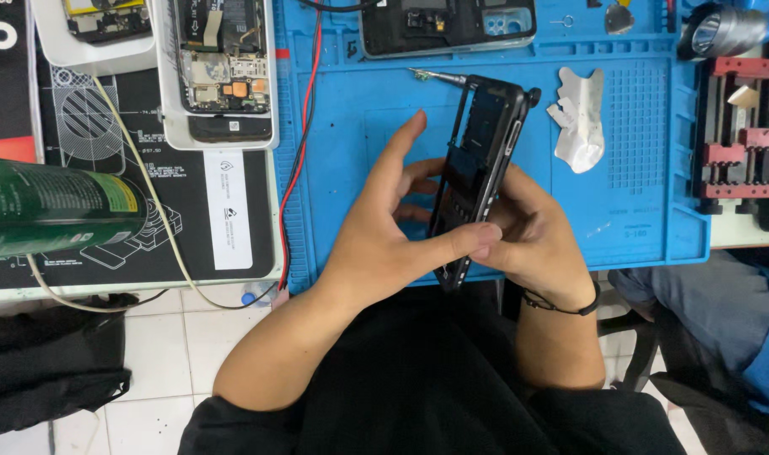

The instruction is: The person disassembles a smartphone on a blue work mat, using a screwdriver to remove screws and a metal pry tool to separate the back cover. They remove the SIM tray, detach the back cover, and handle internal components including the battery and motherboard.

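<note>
Both hands meet over the near edge of a blue repair mat [654, 211] on the surface, holding a black phone frame [479, 168] tilted on its edge. Left hand [384, 227]: thumb pressed along the frame's lower end, index finger raised and spread, grip clamped on the frame. Right hand [532, 232] (black band at the wrist) wraps the frame from the far side, grip likewise clamped on it. Behind the frame lies a screwdriver [439, 77]; just right of it, a crumpled white piece [580, 118]. Two opened phones [220, 67] rest in white trays at left, near a green can [56, 206].
</note>
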